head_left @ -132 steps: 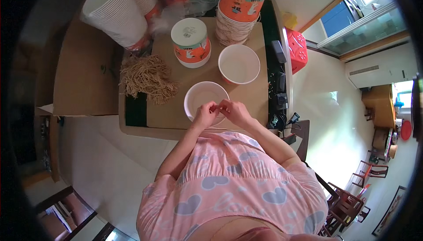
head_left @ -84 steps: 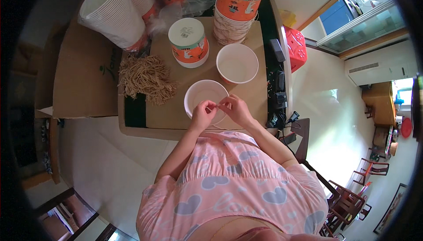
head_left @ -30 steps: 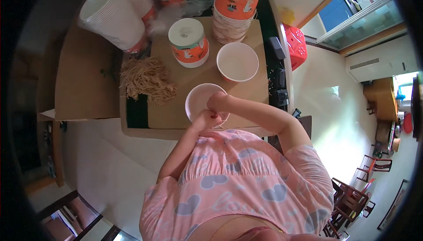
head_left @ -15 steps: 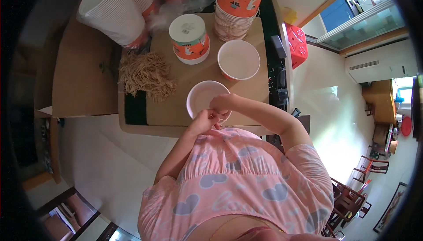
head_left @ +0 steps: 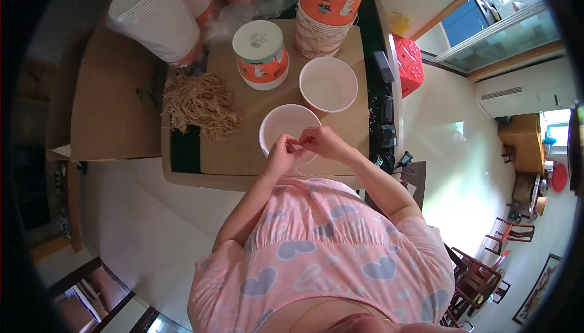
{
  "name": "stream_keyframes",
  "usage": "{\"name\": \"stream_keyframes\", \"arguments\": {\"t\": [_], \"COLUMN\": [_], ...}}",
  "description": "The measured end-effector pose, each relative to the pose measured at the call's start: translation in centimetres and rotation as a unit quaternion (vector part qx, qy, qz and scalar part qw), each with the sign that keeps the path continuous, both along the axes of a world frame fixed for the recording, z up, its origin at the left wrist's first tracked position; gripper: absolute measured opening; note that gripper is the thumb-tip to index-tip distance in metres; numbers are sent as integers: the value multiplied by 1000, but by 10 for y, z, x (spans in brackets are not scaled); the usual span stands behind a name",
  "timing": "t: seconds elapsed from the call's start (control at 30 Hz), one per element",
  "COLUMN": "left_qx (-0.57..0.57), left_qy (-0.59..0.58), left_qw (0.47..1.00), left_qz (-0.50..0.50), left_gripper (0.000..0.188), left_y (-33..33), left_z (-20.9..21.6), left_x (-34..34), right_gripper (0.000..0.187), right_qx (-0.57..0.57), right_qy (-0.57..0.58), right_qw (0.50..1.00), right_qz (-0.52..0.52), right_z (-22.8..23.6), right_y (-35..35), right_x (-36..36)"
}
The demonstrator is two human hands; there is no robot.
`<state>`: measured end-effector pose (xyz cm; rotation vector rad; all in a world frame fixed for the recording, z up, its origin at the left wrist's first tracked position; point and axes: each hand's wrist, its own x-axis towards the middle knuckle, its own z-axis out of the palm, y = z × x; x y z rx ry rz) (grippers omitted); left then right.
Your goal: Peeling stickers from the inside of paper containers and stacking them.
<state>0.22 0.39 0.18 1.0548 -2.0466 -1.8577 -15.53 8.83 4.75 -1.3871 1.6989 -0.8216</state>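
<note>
Head view: the left hand (head_left: 282,152) has its fingertips drawn together in a small pinch, and the right hand (head_left: 323,142) is nearly closed the same way, tips almost meeting. Between them they seem to grip a thin, pale fibre cord (head_left: 299,169), which curves down below the fingers (the pinched ends themselves are hidden). It should be nearly weightless, limp and slightly rough, so a fingertip pinch close to its end looks the best hold.

Just under the hands, on a flat brown cardboard sheet (head_left: 234,161), stands a white, round, open-topped paper bucket (head_left: 286,119). It is probably light and springy; the rolled rim ought to take a grip better than the thin wall, which could dent.

Farther off are a second white open paper bucket (head_left: 328,83), an upturned orange-and-green printed bucket (head_left: 261,55) and, leftward, a loose tan heap of twine (head_left: 201,107).
</note>
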Motion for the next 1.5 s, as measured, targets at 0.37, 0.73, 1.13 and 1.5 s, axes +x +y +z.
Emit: {"name": "stream_keyframes", "arguments": {"t": [0.37,0.73,1.13,1.5], "left_qx": [33,44,21,33], "left_qy": [-15,50,37,24], "left_qw": [998,998,999,999], "left_qz": [-46,-5,-16,-4], "left_gripper": [9,10,11,10], "left_y": [-2,-3,-4,-5], "left_z": [2,-17,-10,-12], "left_x": [-10,-7,-8,-10], "right_gripper": [12,28,11,17], "right_qx": [-76,-115,-80,-40], "right_qy": [-199,49,23,115], "right_qw": [964,991,995,990], "right_qz": [-162,40,63,66], "right_z": [-21,7,5,-5], "right_y": [8,4,-3,-6], "right_x": [-5,-15,-20,-16]}}
